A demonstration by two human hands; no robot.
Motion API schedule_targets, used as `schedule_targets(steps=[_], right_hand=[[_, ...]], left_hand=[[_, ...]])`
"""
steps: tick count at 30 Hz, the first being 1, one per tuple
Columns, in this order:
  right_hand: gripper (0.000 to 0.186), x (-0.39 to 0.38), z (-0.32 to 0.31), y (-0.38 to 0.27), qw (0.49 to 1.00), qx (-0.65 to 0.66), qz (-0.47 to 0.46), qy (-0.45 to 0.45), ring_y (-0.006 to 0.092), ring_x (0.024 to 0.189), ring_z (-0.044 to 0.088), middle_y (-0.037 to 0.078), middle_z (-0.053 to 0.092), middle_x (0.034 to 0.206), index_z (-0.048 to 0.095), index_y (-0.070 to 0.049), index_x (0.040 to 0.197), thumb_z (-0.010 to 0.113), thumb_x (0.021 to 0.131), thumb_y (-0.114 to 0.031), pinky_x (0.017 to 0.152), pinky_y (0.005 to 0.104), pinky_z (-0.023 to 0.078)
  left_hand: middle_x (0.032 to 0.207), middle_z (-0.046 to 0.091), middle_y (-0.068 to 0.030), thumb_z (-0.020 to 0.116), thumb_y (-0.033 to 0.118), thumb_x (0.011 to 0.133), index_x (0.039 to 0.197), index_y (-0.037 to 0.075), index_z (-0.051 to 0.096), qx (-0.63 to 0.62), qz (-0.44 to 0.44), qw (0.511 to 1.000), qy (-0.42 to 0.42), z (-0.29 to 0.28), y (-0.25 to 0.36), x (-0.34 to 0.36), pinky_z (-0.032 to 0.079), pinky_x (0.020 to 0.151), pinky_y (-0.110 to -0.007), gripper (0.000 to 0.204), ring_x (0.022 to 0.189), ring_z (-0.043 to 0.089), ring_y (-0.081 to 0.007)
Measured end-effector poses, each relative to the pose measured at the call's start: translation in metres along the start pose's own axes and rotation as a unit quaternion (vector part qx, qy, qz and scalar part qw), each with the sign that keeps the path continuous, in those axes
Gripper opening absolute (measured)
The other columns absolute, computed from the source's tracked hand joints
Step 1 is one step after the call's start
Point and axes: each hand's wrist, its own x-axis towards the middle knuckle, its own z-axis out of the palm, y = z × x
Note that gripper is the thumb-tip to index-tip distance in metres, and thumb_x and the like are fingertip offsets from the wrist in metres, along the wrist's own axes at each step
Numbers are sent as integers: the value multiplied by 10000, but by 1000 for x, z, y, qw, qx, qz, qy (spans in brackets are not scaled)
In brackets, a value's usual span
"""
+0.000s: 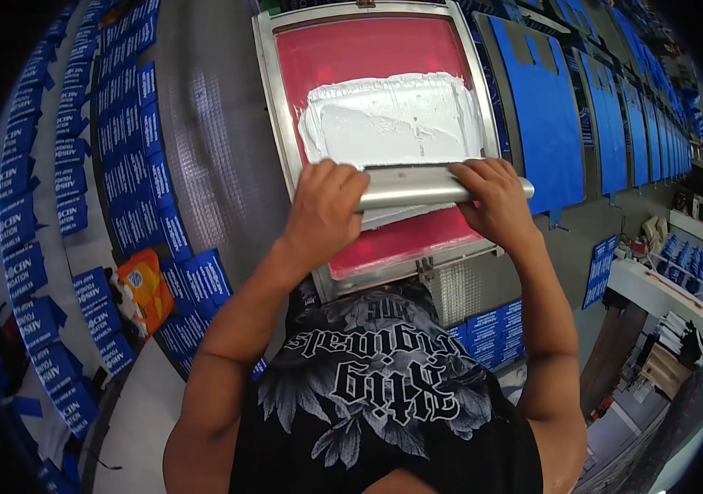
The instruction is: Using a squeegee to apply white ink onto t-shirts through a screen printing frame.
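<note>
A screen printing frame (281, 115) with metal edges and a red mesh lies in front of me. Thick white ink (384, 119) is spread over the mesh's middle, with ridges along its far edge. Across the near part of the ink runs a silver squeegee (413, 188), held level from side to side. My left hand (325, 202) is wrapped round its left end, and my right hand (491, 193) grips it near the right end. The squeegee's blade is hidden under its handle and my fingers. Red mesh shows on the side nearest me.
Blue cloth pieces (537, 115) lie on a row of boards to the right. Many printed blue pieces (125, 140) line the left side, near an orange and white bag (144, 288). A grey table surface (211, 123) runs left of the frame. Shelving (664, 288) stands at the far right.
</note>
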Motion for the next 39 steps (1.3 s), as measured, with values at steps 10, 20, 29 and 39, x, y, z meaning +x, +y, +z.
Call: schedule_targets(steps=[10, 20, 29, 39], right_hand=[[320, -44, 46, 65, 706, 638, 292, 96, 164, 848, 580, 64, 623, 945, 567, -5, 1073, 622, 764, -68, 786, 290, 451], [430, -144, 133, -15, 321, 874, 365, -14, 256, 1066, 544, 105, 563, 1129, 487, -35, 1188, 649, 792, 2, 925, 453, 444], [303, -127, 203, -25, 372, 809, 452, 49, 244, 1063, 491, 95, 553, 1114, 564, -52, 1082, 678, 831, -176, 920, 436, 411], [556, -184, 126, -59, 508, 747, 425, -62, 276, 1051, 569, 171, 573, 1144, 460, 39, 1254, 653, 848, -288, 848, 416, 484]], left_hand=[[740, 604, -51, 733, 53, 695, 778, 56, 627, -240, -130, 960, 71, -26, 148, -25, 453, 644, -328, 134, 682, 575, -228], [690, 601, -33, 758, 58, 654, 716, 56, 615, -353, -94, 929, -57, -19, 198, -86, 412, 612, -326, 156, 623, 556, -203], [701, 618, -38, 766, 119, 667, 723, 49, 628, -364, -74, 926, -75, -58, 183, -193, 419, 641, -332, 165, 640, 572, -200], [795, 641, -56, 739, 151, 744, 870, 40, 658, -427, 100, 894, -89, -96, 187, -242, 420, 658, -347, 186, 702, 578, -230]])
